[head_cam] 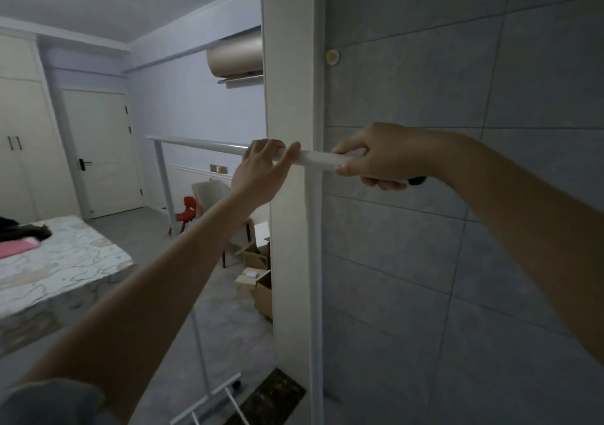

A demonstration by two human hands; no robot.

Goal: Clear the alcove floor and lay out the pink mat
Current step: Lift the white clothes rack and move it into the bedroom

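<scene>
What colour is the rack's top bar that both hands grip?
White, with a black cap at its right end; the top bar shows best in the head view.

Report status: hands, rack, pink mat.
Both hands, left hand and right hand, grip the white rack's top bar. Pink mat on the bed. Wall corner close behind the bar.

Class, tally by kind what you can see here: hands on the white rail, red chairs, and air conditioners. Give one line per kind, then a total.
Hands gripping the white rail: 2, left hand and right hand
Red chair: 1
Air conditioner: 1
Total: 4
</scene>
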